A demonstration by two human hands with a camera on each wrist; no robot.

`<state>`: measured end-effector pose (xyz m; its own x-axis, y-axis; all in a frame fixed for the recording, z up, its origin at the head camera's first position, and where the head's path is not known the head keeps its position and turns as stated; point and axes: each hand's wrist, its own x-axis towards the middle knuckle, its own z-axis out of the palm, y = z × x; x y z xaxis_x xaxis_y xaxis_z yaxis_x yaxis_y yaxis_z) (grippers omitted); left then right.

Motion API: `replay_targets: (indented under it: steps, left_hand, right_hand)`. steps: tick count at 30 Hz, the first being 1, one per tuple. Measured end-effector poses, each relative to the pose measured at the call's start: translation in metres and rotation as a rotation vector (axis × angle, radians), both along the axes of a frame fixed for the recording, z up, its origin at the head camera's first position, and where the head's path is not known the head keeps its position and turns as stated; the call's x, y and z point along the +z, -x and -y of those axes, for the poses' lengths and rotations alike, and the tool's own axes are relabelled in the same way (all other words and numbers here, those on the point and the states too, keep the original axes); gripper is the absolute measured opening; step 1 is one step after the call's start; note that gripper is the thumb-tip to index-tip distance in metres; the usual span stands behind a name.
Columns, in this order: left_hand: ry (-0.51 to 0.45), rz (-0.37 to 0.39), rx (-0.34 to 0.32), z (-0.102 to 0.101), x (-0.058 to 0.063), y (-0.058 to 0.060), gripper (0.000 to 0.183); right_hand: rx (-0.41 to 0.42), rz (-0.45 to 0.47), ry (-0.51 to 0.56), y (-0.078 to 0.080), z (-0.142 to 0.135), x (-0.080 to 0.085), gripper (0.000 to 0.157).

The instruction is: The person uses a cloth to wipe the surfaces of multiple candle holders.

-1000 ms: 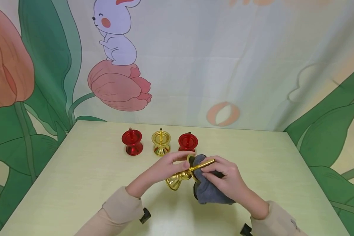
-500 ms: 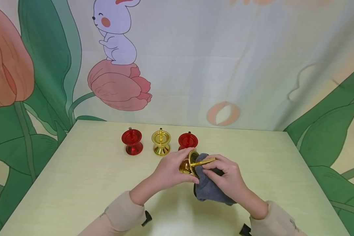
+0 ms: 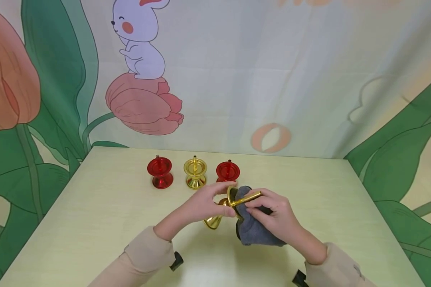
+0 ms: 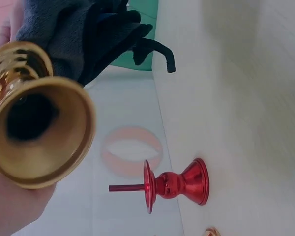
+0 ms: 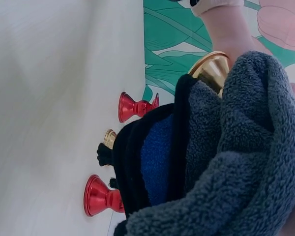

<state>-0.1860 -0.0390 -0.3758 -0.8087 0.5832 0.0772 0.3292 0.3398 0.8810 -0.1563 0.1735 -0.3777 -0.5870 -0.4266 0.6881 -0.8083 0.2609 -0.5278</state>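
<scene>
A shiny gold candle holder (image 3: 213,222), with a flared base, a round dish and a thin rod, is held tilted above the table. My left hand (image 3: 201,205) grips it around the middle, thumb on the near side. In the left wrist view the hollow underside of its base (image 4: 49,152) faces the camera. My right hand (image 3: 274,209) holds a folded dark grey cloth (image 3: 260,233) against the dish, its fingertips at the gold rod (image 3: 250,197). The cloth (image 5: 250,147) shows a blue layer and black edging in the right wrist view, covering part of the candle holder.
Behind the hands stand a red candle holder (image 3: 160,172), a gold one (image 3: 195,173) and another red one (image 3: 228,170), all upright in a row. They are near the back edge of the pale table (image 3: 93,215). A printed curtain (image 3: 215,79) hangs behind.
Half a second ago my left hand covered the base from behind; its grip has shifted, and the base shows again below the hand. The cloth and right hand stay nearly in place.
</scene>
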Motion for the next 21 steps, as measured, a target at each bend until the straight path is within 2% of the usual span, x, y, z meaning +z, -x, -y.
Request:
replay_targets:
  steps: [3, 5, 7, 13, 16, 18, 21]
  left_hand:
    - [-0.073, 0.011, 0.090, -0.003, 0.000, -0.003, 0.067]
    - [-0.102, 0.009, 0.107, -0.004, 0.000, -0.003, 0.063]
    - [-0.101, 0.015, 0.084, -0.002, 0.000, -0.003, 0.062]
    - [-0.081, 0.050, -0.072, 0.008, 0.000, 0.002, 0.068]
    - [-0.067, 0.048, -0.096, 0.009, 0.000, 0.002, 0.073]
    - [-0.060, 0.027, -0.065, 0.008, -0.001, 0.002, 0.070]
    - [-0.082, -0.008, 0.052, 0.004, 0.000, -0.001, 0.054]
  right_hand:
    - [-0.020, 0.023, 0.010, 0.000, -0.001, 0.001, 0.021]
    - [-0.030, 0.044, 0.017, -0.001, 0.000, 0.001, 0.020]
    - [-0.029, 0.051, 0.019, -0.002, 0.000, 0.002, 0.020]
    - [0.042, 0.007, 0.027, -0.003, 0.002, 0.001, 0.023]
    - [0.054, 0.012, 0.033, -0.003, 0.002, 0.002, 0.023]
    - [0.045, 0.030, 0.037, -0.003, 0.002, 0.002, 0.022]
    - [0.014, 0.057, 0.036, -0.003, 0.002, 0.002, 0.021]
